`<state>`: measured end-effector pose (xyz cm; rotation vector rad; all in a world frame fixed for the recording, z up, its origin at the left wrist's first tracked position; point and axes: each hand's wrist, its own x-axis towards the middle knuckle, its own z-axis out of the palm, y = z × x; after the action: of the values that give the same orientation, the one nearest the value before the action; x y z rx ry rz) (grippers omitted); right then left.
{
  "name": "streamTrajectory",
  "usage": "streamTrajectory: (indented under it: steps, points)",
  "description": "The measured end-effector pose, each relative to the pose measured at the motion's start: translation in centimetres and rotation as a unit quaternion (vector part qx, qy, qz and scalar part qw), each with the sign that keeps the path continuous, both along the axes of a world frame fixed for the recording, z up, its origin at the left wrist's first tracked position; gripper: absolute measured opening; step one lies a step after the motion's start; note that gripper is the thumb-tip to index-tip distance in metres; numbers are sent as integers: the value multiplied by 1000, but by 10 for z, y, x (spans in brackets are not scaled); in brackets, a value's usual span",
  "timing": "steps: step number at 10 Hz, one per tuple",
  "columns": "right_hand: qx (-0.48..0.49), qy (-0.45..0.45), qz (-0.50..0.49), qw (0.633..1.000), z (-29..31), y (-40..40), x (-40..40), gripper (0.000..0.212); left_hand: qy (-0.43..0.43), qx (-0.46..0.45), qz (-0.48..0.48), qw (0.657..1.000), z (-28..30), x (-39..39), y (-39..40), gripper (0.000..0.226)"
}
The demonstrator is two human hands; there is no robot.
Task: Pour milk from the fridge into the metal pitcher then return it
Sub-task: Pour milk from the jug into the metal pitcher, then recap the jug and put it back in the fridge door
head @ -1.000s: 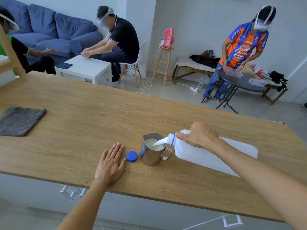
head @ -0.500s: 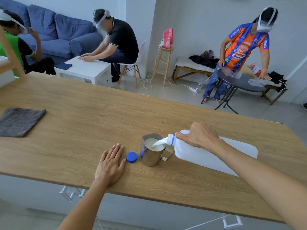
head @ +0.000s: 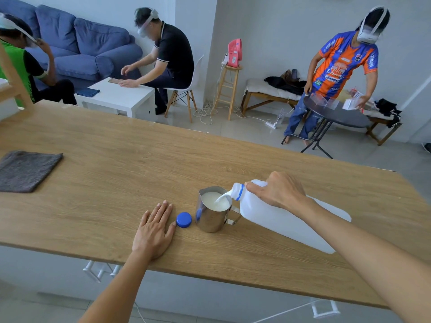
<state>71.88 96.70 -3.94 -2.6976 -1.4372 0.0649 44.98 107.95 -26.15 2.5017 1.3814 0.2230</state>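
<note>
The right hand point(head: 278, 193) wraps its fingers point(head: 253, 188) around the neck end of the white milk jug point(head: 275, 217), which is tipped low over the bench point(head: 116, 173), its open mouth above the rim of the metal pitcher point(head: 211, 216); milk runs into it. The left hand point(head: 154, 231) lies flat on the bench, fingers spread and holding nothing, thumb just beside the blue cap point(head: 184, 219), left of the pitcher.

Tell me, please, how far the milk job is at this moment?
Done: the milk jug is out, its blue cap lying off on the table. In hand: the right hand tilts the jug, milk streaming into the nearly full metal pitcher; the left hand rests flat. Left: stop pouring, recap, return jug to fridge.
</note>
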Motion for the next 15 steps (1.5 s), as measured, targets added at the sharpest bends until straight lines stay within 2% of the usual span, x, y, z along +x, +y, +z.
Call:
streamTrajectory:
  steps: [2,3,5,8,10,11,12,14,15]
  points:
    - [62,54,-17,996,-8,-1,5,67,2,0,-1,1000,-1,-1,1,81]
    - [107,115,-41,987,-14,-2,13,67,5,-1,-2,1000,0,0,0,81]
    - [215,202,-120,948,-17,-10,22,66,3,2,0,1000,-1,0,0,81]
    - [412,287,-207,840,-31,-15,15,56,2,6,3,1000,0,0,0,80]
    - [465,305,-262,789,-56,-29,15,61,5,3,1,1000,0,-1,0,80]
    - [483,324,-240,777,-69,-38,17,75,2,-3,-3,1000,0,-1,0,81]
    - [482,345,-215,776,-68,-42,17,73,-1,-17,-10,1000,3,-1,0,83]
    - [468,403,-202,760,-64,-47,21,50,-39,-47,-5,998,14,4,-2,89]
    - [462,454,-191,738,-61,-49,25,38,-32,-35,-44,998,24,13,-2,86]
